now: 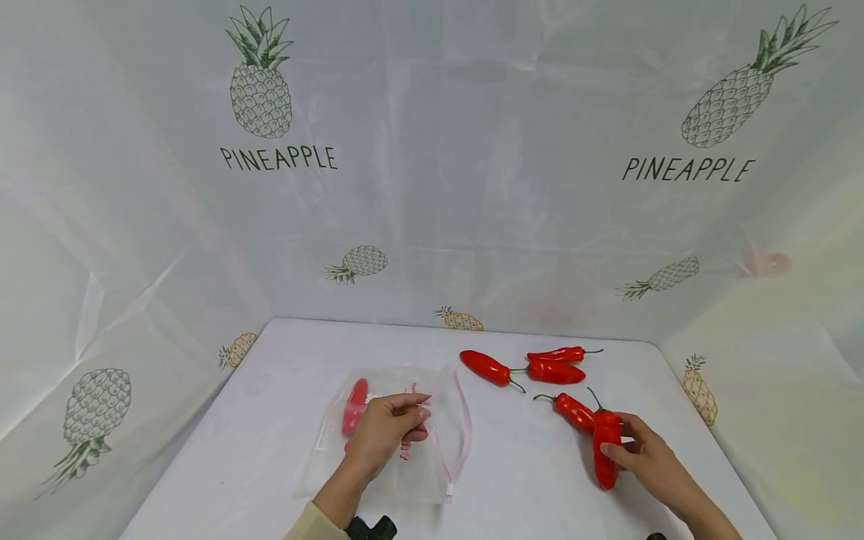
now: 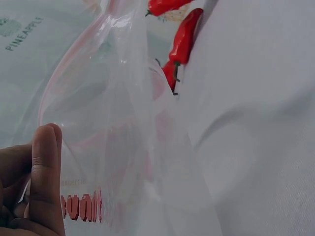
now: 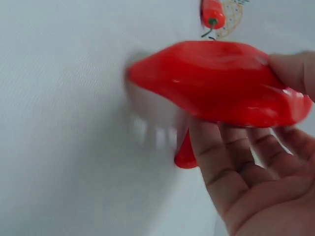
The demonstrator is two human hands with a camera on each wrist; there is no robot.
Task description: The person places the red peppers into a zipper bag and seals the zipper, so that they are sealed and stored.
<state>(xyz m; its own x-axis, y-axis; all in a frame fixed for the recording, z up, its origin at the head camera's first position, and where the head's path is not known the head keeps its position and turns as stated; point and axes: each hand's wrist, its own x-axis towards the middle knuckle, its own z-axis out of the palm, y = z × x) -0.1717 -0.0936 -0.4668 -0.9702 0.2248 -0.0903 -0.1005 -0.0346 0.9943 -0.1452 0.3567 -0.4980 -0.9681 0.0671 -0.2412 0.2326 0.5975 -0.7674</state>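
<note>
My left hand point(image 1: 388, 435) pinches the top layer of a clear zip bag point(image 1: 425, 480) between thumb and fingers, holding it up off the table. Through the plastic a red pepper point(image 1: 354, 409) shows inside, with part of another red piece half hidden by the hand. In the left wrist view, the raised bag wall point(image 2: 113, 132) spreads beside the thumb. Over at the right, my right hand point(image 1: 651, 457) grips a large red chili pepper point(image 1: 606, 450), thumb on one side and fingers on the other. Another red chili point(image 1: 574, 412) lies right beside it, partly covered.
Three more red chilies lie farther back on the white table point(image 1: 526, 480): one long pepper point(image 1: 487, 367), one shorter point(image 1: 556, 372) and one thin point(image 1: 559, 355). Pineapple-printed sheeting point(image 1: 472, 187) rises behind the table. A pink slider point(image 1: 448, 491) sits on the bag's zip edge.
</note>
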